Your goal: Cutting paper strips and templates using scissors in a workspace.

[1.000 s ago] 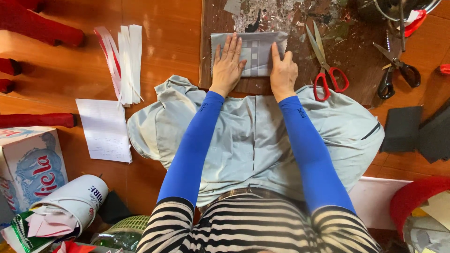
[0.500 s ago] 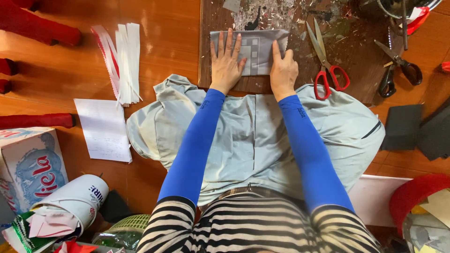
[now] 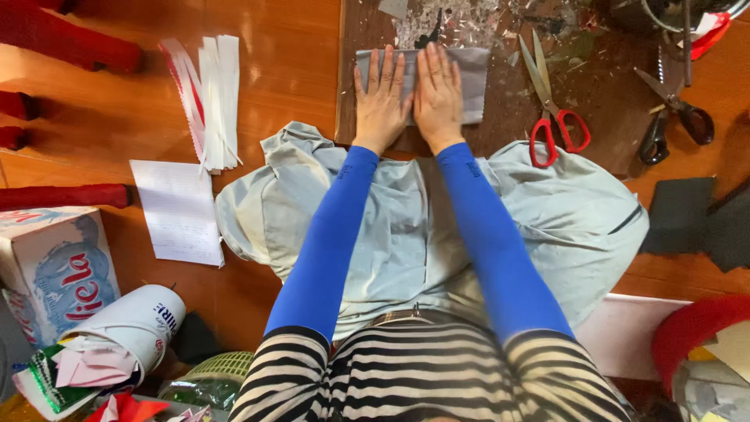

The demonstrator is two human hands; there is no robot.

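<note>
Red-handled scissors point(image 3: 551, 101), dark scissors point(image 3: 670, 113), paper strips point(image 3: 209, 98)

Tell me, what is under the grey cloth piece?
The grey cloth piece lies on a dark brown board. Both hands, left hand and right hand, press flat on top, hiding its middle.

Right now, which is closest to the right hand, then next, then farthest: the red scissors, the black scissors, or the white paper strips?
From the right hand:
1. Red scissors, just to its right on the board.
2. Black scissors, farther right.
3. White paper strips, far left on the floor.
</note>
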